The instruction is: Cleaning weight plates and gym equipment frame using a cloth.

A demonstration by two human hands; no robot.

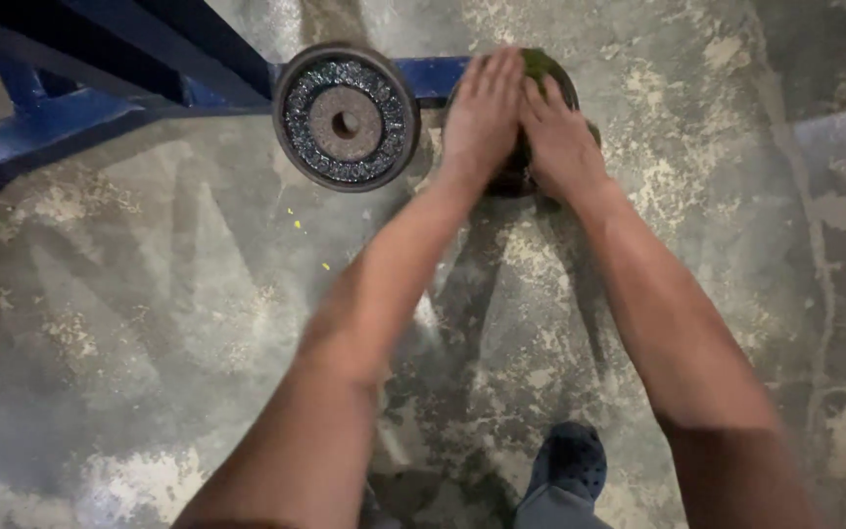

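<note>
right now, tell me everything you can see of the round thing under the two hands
The dark round disc is mostly hidden by the left hand and right hand, both pressed flat on it. Its visible rim looks dark and metallic, with a green patch at the top edge. It sits on the stained concrete floor, right of a similar grey disc with a centre hole, against a blue metal frame.

Upper centre of frame: left hand [482, 108] and right hand [560, 137], both flat on a dark round disc with a green patch [543, 67]. Just left of it: grey metal wheel [346, 116] with centre hole. Upper left: blue steel frame [70, 88]. Bottom centre: blue perforated shoe [568, 460]. Throughout: worn, patchy concrete floor [149, 323].
</note>
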